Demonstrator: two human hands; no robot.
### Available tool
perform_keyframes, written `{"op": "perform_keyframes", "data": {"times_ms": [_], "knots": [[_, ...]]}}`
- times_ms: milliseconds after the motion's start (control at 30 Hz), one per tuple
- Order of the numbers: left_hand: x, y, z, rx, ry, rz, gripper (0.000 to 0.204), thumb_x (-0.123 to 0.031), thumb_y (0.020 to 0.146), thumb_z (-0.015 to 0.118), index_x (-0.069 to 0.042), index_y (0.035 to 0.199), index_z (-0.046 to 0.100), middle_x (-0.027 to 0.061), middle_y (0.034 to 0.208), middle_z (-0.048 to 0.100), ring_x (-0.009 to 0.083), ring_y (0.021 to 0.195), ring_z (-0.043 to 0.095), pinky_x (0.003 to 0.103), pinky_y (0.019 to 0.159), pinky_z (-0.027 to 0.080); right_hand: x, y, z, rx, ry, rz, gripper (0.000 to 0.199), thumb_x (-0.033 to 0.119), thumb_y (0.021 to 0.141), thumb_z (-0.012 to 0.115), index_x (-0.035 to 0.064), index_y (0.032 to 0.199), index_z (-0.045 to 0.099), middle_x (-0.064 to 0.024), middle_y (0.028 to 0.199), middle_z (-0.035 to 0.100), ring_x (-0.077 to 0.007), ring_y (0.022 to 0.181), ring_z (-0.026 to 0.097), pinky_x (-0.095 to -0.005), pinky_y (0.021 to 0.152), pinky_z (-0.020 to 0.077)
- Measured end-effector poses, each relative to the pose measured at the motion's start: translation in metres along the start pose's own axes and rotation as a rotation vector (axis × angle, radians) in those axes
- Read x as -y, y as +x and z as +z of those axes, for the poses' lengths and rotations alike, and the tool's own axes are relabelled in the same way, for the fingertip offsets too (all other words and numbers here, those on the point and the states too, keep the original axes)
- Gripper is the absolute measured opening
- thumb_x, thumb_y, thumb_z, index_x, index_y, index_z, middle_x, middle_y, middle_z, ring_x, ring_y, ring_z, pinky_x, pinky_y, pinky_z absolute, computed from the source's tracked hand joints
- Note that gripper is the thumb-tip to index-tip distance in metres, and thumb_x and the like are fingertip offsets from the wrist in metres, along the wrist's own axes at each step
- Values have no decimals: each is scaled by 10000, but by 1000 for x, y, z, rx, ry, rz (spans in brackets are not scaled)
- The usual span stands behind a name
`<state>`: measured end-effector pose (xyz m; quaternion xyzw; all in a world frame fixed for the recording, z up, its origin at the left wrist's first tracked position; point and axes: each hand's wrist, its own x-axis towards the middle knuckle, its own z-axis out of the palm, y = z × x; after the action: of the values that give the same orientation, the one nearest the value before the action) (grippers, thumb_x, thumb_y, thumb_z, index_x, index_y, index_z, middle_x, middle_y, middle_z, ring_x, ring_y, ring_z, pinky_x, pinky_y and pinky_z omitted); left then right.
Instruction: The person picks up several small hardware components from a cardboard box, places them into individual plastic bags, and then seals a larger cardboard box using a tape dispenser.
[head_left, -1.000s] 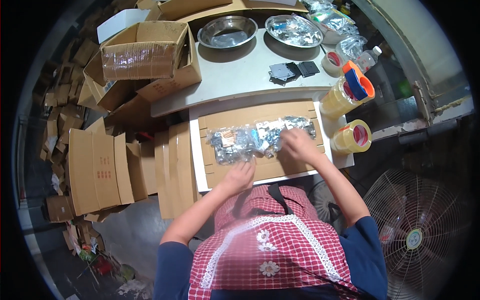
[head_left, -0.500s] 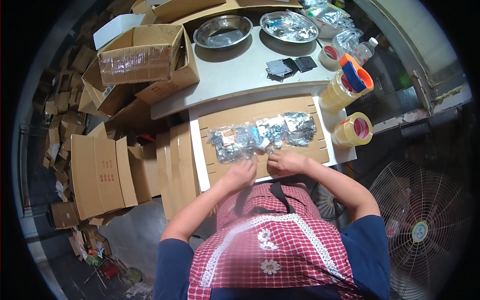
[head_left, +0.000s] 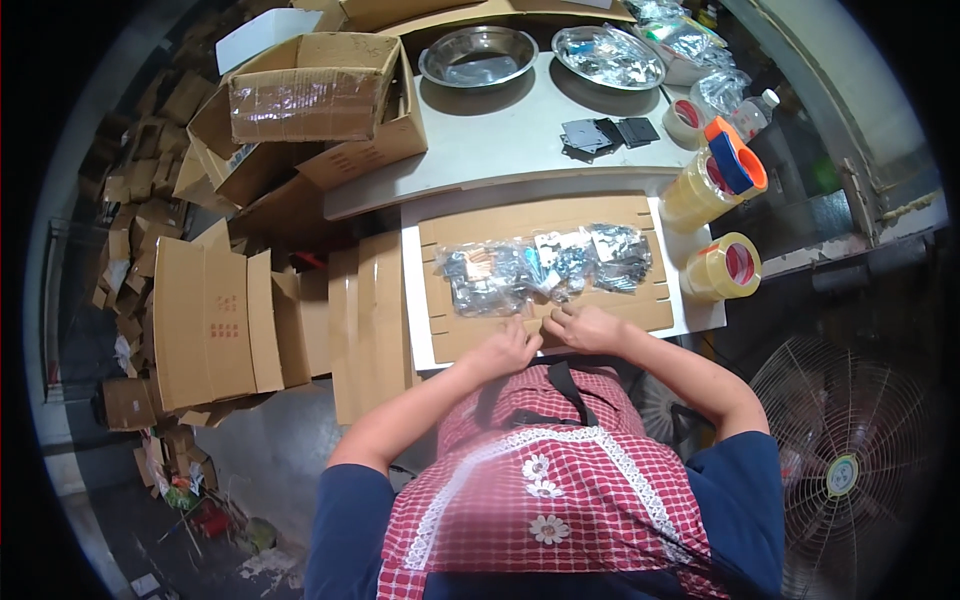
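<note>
A flat cardboard sheet (head_left: 560, 211) lies on the white table in front of me. Clear plastic bags of small parts sit across it: a left bag (head_left: 487, 277) with dark and copper-coloured pieces, a middle bag (head_left: 563, 262) with white and blue ones, and a right bag (head_left: 620, 257) with dark ones. At the sheet's near edge, just below the bags, my left hand (head_left: 508, 349) is closed with bent fingers. Close to its right, my right hand (head_left: 587, 329) is closed too, fingertips curled down at the cardboard. What the fingertips pinch, if anything, is too small to make out.
Two metal bowls (head_left: 478, 57) and black plates (head_left: 608, 135) stand on the back table. Tape rolls (head_left: 722, 268), an orange-and-blue tape dispenser (head_left: 738, 160) and a bottle (head_left: 754, 115) line the right. Cardboard boxes (head_left: 205, 320) crowd the left; a fan (head_left: 842, 475) stands lower right.
The whole view has shifted, so the table appears further right and slightly higher. My hands stay close together at the near edge, their fingers slightly moved. The bags lie in the same row.
</note>
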<state>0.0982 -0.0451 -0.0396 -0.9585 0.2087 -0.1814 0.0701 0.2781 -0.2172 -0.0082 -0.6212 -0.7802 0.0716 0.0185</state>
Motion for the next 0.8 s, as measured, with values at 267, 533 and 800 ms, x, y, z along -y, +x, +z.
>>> {"op": "perform_keyframes", "data": {"times_ms": [267,533,800], "knots": [[2,-3,4,158,-231,-81,145,-148,788,565,-15,844,586,224,913,614,355,918,616,364,732,554,1,15,3,-109,55,-28,220,185,821,578,7,948,603,-84,969,572,-230,932,594,-311,641,550],[-15,5,0,238,37,-69,225,-192,815,552,17,851,626,229,963,608,361,934,574,418,798,498,5,18,1,-16,-3,37,243,189,840,567,12,1006,592,-85,979,574,-235,921,592,-321,686,538],[-18,6,15,214,216,44,158,-180,824,557,-26,789,539,225,732,593,378,719,611,449,711,499,19,9,-2,-198,-30,111,349,202,868,576,3,1150,522,-144,1114,580,-300,1049,597,-354,817,533]]}}
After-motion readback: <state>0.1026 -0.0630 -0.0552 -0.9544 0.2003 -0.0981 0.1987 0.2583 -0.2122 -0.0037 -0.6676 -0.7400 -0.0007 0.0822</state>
